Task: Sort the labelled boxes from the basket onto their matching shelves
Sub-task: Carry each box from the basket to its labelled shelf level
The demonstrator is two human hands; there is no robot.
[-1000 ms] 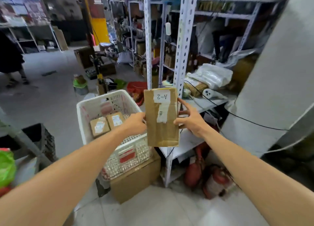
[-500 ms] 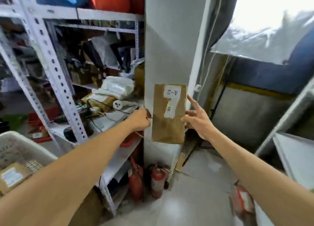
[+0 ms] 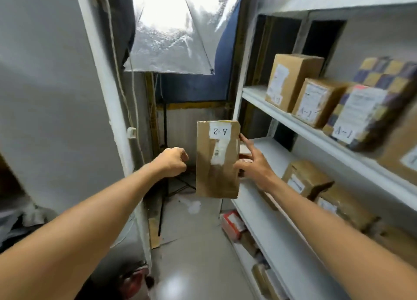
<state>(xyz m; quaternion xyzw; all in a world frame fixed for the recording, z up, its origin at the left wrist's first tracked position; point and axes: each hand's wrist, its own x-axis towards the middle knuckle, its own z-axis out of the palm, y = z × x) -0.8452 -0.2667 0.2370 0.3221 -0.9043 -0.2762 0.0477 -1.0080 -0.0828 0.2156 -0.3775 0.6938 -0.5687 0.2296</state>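
Observation:
A flat brown cardboard box (image 3: 216,162) with an upside-down white "A-2" label hangs upright in front of me. My right hand (image 3: 255,166) grips its right edge, thumb on the front and index finger stretched up along the side. My left hand (image 3: 172,162) is curled just left of the box, a small gap away, holding nothing. The white shelf unit (image 3: 270,155) stands at the right. Its upper shelf (image 3: 282,114) carries boxes labelled A-1 (image 3: 313,101). The shelf below holds brown boxes (image 3: 304,180) whose labels I cannot read. The basket is out of view.
A white pillar (image 3: 67,96) stands at the left, with cables running down it. A reflective sheet (image 3: 171,40) on a black stand blocks the far end of the narrow aisle. A red-and-white carton (image 3: 232,225) lies on the floor by the shelf foot. A red extinguisher (image 3: 133,281) sits bottom left.
I have turned right, away from the basket and the metal rack, to face the white shelf unit. My left hand has come off the box, which my right hand now holds alone.

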